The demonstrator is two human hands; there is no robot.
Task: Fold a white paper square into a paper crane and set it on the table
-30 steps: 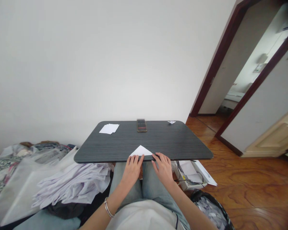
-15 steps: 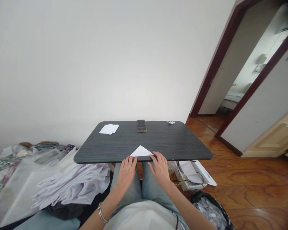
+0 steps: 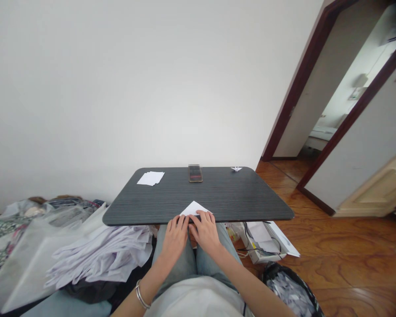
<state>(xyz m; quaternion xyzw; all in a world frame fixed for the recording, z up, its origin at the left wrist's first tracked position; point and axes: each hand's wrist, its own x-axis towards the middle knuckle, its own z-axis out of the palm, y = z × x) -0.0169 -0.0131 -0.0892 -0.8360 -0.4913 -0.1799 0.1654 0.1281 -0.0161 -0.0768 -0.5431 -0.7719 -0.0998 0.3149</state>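
Note:
A sheet of white paper folded into a triangle (image 3: 193, 206) lies at the near edge of the dark table (image 3: 165, 196), its point facing away from me. My left hand (image 3: 176, 235) rests its outstretched fingertips at the paper's lower left corner. Close beside it, my right hand (image 3: 205, 231) lies with extended fingers over the lower right part of the triangle, along the fold. Both hands press rather than grip. The paper's bottom edge is partly hidden beneath the fingers.
Toward the back of the table are a stack of white paper (image 3: 151, 178), a phone (image 3: 195, 173) and a small folded paper crane (image 3: 236, 168). Piled fabric (image 3: 102, 255) lies at left. On the right floor stand a box (image 3: 263, 246) and a black bag of scraps (image 3: 290, 288).
My right hand has slid left along the folded edge and now sits next to my left hand, covering more of the paper. The left hand has barely moved.

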